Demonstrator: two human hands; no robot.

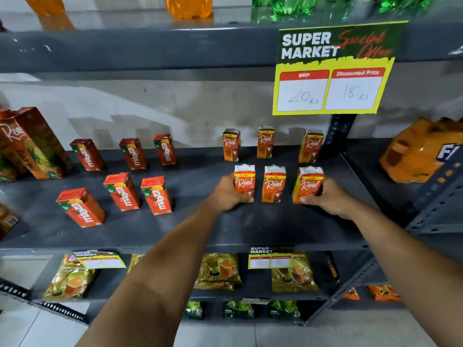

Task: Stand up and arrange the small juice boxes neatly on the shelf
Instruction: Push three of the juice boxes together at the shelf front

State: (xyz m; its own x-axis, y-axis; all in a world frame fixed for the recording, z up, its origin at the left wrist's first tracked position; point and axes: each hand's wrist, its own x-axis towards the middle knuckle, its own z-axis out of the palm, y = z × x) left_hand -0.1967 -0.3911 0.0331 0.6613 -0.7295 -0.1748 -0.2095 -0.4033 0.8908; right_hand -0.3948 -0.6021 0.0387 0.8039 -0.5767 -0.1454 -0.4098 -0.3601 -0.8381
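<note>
Several small orange Real juice boxes stand upright in two rows on the dark grey shelf (263, 229). My left hand (226, 194) grips the front-left Real box (245, 182) from its left side. My right hand (330, 196) grips the front-right Real box (307, 185) from its right side. Between them the front-middle Real box (273, 184) stands untouched. Behind them stand three more: the back-left Real box (231, 145), the back-middle Real box (266, 142) and the back-right Real box (312, 146). To the left, several red Maaza boxes (156, 195) stand in two rows.
Tall Real pineapple cartons (32, 144) stand at the far left. A yellow price sign (333, 71) hangs from the upper shelf over the back right. An orange wrapped multipack (421, 151) lies on the neighbouring shelf. Tea packets (218, 271) fill the shelf below, bottles stand above.
</note>
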